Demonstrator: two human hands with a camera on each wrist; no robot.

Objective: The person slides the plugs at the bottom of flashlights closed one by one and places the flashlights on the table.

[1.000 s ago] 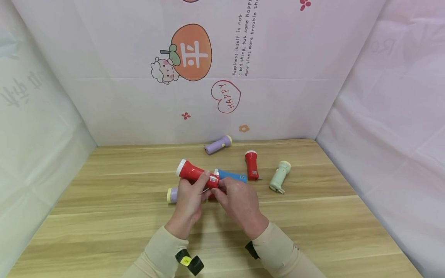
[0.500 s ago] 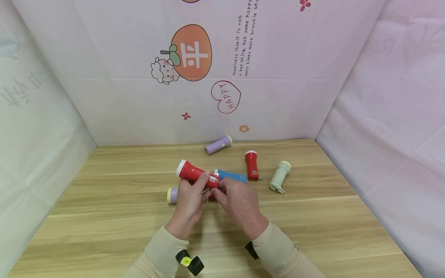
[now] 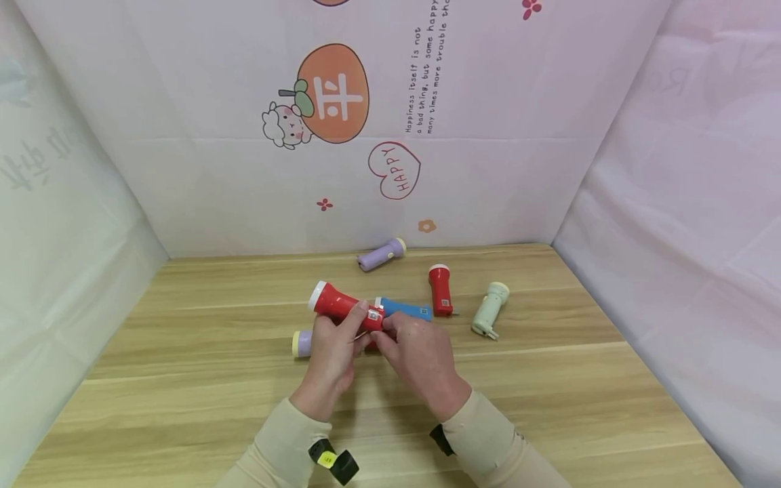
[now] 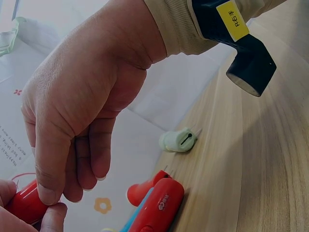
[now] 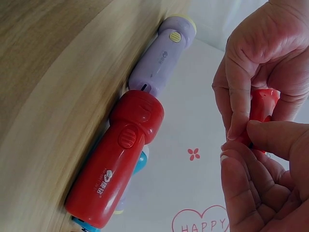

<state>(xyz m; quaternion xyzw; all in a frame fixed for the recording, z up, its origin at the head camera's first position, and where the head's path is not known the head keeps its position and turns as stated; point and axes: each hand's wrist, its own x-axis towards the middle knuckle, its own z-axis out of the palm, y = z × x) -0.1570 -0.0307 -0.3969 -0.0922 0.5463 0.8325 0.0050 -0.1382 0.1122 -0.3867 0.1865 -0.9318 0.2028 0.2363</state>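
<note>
My left hand (image 3: pixel 329 356) grips a red flashlight (image 3: pixel 342 305) with a white rim. Its head points up and left, above the table. At the tail end, the thumb and index finger of my right hand (image 3: pixel 421 356) pinch the flashlight; what they touch there is mostly hidden by fingers. In the right wrist view, part of the red body (image 5: pixel 263 106) shows between both hands. Beneath the hands lies another red flashlight (image 5: pixel 106 169), end to end with a purple flashlight (image 5: pixel 161 60). A blue flashlight (image 3: pixel 405 310) lies just behind my right hand.
Farther back on the wooden table (image 3: pixel 201 379) lie a second purple flashlight (image 3: pixel 382 255), a red flashlight (image 3: pixel 441 290) and a pale green flashlight (image 3: pixel 490 310) with its plug prongs out. A printed cloth wall (image 3: pixel 244 196) stands behind the table, with cloth at both sides.
The head view has shifted very slightly. Both hands keep their hold on the red flashlight, with no clear movement of it.
</note>
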